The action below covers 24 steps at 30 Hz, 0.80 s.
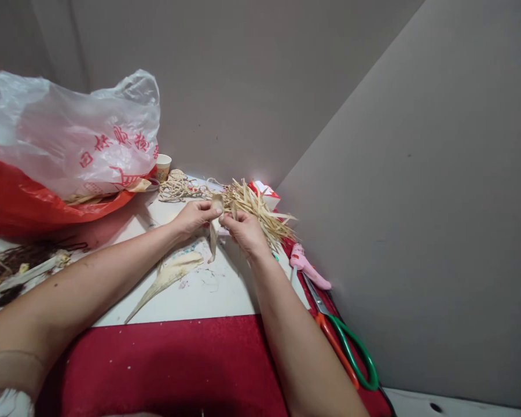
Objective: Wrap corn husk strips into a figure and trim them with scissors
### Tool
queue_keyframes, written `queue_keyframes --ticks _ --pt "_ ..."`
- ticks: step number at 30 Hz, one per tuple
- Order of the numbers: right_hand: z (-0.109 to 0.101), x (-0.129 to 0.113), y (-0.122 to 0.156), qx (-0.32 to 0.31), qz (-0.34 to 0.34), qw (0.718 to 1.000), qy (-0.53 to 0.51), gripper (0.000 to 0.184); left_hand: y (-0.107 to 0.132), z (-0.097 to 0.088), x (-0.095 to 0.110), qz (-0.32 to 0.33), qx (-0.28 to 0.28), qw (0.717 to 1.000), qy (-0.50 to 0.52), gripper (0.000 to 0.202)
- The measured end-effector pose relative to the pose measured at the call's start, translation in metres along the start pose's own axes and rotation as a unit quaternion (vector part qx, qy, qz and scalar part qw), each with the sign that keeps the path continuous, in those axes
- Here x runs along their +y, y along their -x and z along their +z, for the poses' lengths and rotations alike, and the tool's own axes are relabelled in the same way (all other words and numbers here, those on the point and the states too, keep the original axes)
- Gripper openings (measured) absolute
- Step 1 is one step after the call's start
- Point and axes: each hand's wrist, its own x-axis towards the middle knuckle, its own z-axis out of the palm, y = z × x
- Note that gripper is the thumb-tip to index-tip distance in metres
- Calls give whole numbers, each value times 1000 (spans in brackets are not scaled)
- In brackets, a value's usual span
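As both hands meet above a white board (238,295) on a red-covered desk (169,362), the left hand (191,218) pinches a dried husk strip (213,237), its thumb pressed flat against the upper part while the lower part hangs down in front of the fingers. The right hand (246,233), just beside it, has its fingers closed on a pale husk end (234,210); whether this belongs to the same strip cannot be told.

A broader husk (169,275), tapering to a point toward the near left, lies on the board just below the left hand. Beyond the right hand, a loose heap of straw-coloured strips (267,211) spreads to the right, with a red-and-white box (267,195) just behind it. A bundle of pale cord (173,186) sits at the far edge, near a paper cup (163,167).

On the far left, a white plastic bag (78,133) with red lettering bulges above a red bag (47,202); nearer, dark tangled fibres (8,263) lie at the left. On the right, along the grey wall (417,202), rest a pink tool (308,269) and, nearer, scissors (359,356) with one green and one orange handle, blades pointing away to the far left.
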Motion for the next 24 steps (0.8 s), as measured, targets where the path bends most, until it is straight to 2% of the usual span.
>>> queue_keyframes --ticks 6,12,17,22,24 --pt "-4 6 -6 28 -7 999 -13 22 3 3 2 -12 3 1000 -2 30" --pt "-4 2 -5 35 -29 998 42 24 0 2 -1 -3 7 999 -46 25" --pt "-4 11 -9 44 -72 992 92 23 2 4 -1 8 15 997 -80 17" --pt "-8 25 -17 119 -143 960 210 16 7 11 4 40 18 995 -88 17" --pt "-13 26 -21 178 -144 955 187 16 6 12 5 41 20 997 -62 18"
